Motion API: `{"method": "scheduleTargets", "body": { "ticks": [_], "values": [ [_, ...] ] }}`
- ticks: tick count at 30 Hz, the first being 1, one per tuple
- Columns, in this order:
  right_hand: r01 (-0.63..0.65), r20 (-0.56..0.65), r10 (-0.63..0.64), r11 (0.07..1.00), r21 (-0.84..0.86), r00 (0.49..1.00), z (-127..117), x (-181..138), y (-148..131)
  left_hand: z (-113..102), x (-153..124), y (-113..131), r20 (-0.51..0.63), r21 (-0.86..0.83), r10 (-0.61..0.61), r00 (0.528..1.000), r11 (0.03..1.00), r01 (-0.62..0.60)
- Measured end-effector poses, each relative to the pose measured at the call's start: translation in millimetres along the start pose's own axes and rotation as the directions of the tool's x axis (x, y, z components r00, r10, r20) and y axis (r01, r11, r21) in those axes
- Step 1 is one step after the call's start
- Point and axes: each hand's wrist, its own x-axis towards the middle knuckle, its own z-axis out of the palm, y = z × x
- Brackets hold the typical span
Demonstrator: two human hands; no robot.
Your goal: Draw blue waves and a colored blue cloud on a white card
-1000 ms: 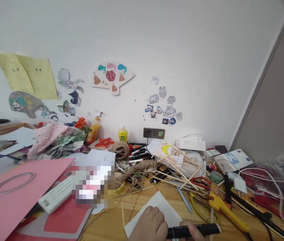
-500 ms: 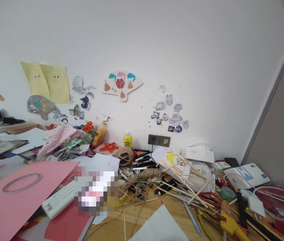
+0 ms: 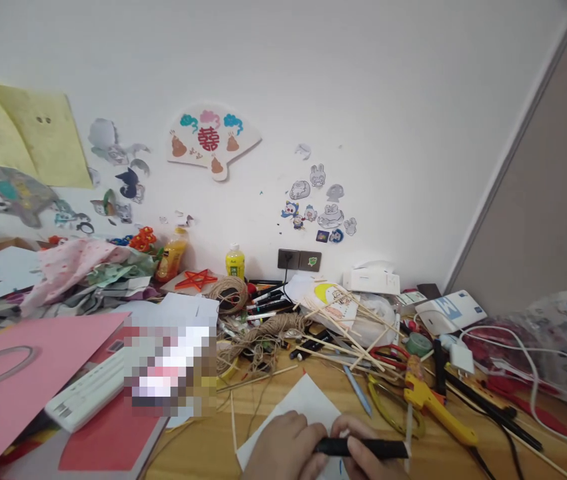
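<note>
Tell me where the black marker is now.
In the head view, the black marker is at the bottom edge, right of centre, held level by the right hand over the white paper, beside the left hand.

Left hand (image 3: 283,448): bare, back of hand and rounded knuckles in view, fingers short and rather plump. Lower part cut by bottom edge of frame, wrist out of view. Right hand (image 3: 354,430): bare also, smaller part visible, only few fingers and piece of thumb, rest below frame edge. Nails too small to tell.
</note>
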Motion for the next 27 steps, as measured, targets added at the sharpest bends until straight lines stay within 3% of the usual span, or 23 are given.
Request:
{"method": "scheduleTargets", "body": {
  "ticks": [1,3,5,7,11,18,23,27],
  "values": [
    [0.038,-0.013,-0.037,0.997,0.064,0.999,-4.6,1.9,-2.4,-6.5,0.4,0.8,0.035,-0.046,-0.071,0.997,0.996,0.073],
    [0.120,-0.157,-0.099,0.984,0.132,0.983,-13.8,3.7,-9.4,-18.7,2.0,0.1,0.087,-0.135,-0.186,0.979,0.971,0.196],
    [0.133,-0.179,-0.114,0.986,0.099,0.977,-19.3,2.2,-16.8,-27.4,4.4,-3.4,0.144,-0.170,-0.214,0.966,0.956,0.237],
    [0.114,-0.110,-0.117,0.993,-0.031,0.987,-17.8,-2.0,-22.7,-30.7,5.8,-9.0,0.217,-0.179,-0.176,0.960,0.960,0.216],
    [0.161,0.149,-0.124,0.949,-0.271,0.981,0.0,-11.2,-28.9,-22.4,0.8,-22.1,0.289,-0.178,-0.097,0.952,0.972,0.153],
    [0.193,0.154,-0.151,0.933,-0.305,0.976,14.8,-12.3,-34.1,-8.7,-11.4,-34.0,0.231,-0.318,-0.224,0.947,0.902,0.292],
    [0.200,0.131,-0.170,0.941,-0.273,0.977,11.8,-12.9,-38.9,-10.2,-9.6,-28.2,0.159,-0.321,-0.242,0.957,0.904,0.282],
    [0.204,0.126,-0.175,0.939,-0.276,0.976,1.5,-8.8,-45.5,-13.7,-5.0,-31.8,0.068,-0.339,-0.341,0.938,0.876,0.343]
  ]
}}
